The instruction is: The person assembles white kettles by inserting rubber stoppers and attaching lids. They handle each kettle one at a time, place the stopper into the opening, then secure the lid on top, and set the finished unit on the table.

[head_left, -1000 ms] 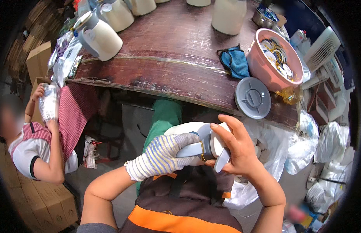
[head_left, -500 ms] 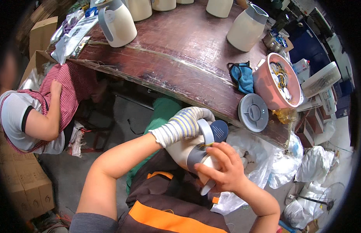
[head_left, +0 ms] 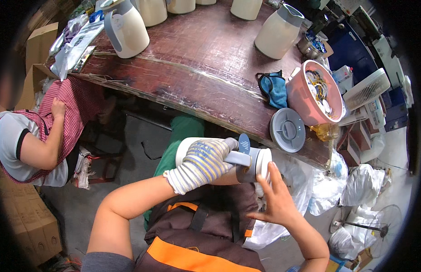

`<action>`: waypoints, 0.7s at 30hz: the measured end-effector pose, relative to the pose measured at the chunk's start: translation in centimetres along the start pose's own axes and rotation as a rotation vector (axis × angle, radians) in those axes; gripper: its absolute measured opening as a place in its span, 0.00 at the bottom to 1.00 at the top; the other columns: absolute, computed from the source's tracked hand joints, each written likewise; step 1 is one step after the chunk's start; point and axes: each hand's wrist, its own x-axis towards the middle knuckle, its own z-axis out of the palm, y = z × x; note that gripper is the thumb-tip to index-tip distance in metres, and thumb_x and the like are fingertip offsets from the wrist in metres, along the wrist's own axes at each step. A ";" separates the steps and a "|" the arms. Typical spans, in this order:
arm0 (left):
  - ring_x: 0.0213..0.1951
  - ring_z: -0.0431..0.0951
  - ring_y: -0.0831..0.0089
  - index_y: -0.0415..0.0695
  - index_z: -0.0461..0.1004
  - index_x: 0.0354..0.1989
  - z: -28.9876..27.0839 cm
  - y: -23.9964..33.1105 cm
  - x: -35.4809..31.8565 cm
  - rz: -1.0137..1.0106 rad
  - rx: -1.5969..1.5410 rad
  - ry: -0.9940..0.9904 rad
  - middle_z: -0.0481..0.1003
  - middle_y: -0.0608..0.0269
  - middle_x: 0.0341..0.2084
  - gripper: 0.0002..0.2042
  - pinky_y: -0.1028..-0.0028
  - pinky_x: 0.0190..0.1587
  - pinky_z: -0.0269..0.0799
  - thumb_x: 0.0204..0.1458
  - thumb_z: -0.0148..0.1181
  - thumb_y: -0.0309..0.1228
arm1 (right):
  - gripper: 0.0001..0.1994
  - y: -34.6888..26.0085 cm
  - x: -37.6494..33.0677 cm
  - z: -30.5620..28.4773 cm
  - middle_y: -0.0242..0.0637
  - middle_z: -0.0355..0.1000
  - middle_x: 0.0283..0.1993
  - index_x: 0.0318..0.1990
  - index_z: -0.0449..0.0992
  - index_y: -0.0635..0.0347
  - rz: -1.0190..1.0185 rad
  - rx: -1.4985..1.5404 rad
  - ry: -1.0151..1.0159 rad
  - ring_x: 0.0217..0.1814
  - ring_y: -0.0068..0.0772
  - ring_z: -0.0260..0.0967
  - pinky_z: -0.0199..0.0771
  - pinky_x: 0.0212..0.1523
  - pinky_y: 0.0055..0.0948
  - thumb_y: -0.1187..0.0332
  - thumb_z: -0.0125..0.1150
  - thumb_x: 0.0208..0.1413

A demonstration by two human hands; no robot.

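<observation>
A cream thermos jug (head_left: pixel 186 148) with a grey collar lies on its side above my lap, its mouth end toward the right. My left hand (head_left: pixel 202 164), in a striped knit glove, is closed round the jug by its grey handle (head_left: pixel 239 158). A dark blue oval tag (head_left: pixel 244 144) stands up from the handle. At the mouth end is a white round lid or rim (head_left: pixel 264 164). My bare right hand (head_left: pixel 279 199) is open beside it, fingers spread, the fingertips at its edge; whether they touch it I cannot tell.
Several cream jugs (head_left: pixel 276 36) stand upright on the dark red table (head_left: pixel 183 68). Near its right end are a grey round dish (head_left: pixel 287 130), a blue cloth mask (head_left: pixel 272 88) and a pink bucket (head_left: pixel 301 95) of small parts. Another person (head_left: pixel 43 145) sits at the left.
The jug has turned from pointing down toward me to lying nearly level, mouth to the right. My right hand has opened and drawn back from the collar. The view has shifted slightly.
</observation>
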 end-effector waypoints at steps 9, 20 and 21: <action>0.33 0.79 0.52 0.47 0.72 0.48 -0.9 -1.5 -2.8 0.101 0.096 -0.030 0.78 0.52 0.32 0.21 0.58 0.36 0.73 0.40 0.61 0.32 | 0.40 -2.6 4.4 5.0 0.59 0.56 0.63 0.67 0.53 0.63 0.370 0.071 0.418 0.63 0.60 0.57 0.56 0.62 0.46 0.52 0.63 0.52; 0.38 0.79 0.72 0.42 0.78 0.42 1.7 -3.8 6.0 0.204 -0.546 -0.512 0.80 0.59 0.35 0.13 0.72 0.45 0.73 0.48 0.66 0.32 | 0.24 -4.7 7.3 1.2 0.39 0.69 0.49 0.52 0.75 0.36 -0.774 -0.049 0.253 0.47 0.39 0.71 0.74 0.50 0.34 0.52 0.65 0.44; 0.37 0.79 0.73 0.42 0.79 0.40 1.4 -2.6 5.9 0.201 -0.474 -0.545 0.80 0.59 0.33 0.11 0.72 0.44 0.73 0.50 0.66 0.33 | 0.24 -4.8 7.3 1.1 0.38 0.70 0.49 0.53 0.74 0.36 -0.819 -0.056 0.231 0.48 0.38 0.70 0.73 0.51 0.34 0.51 0.64 0.45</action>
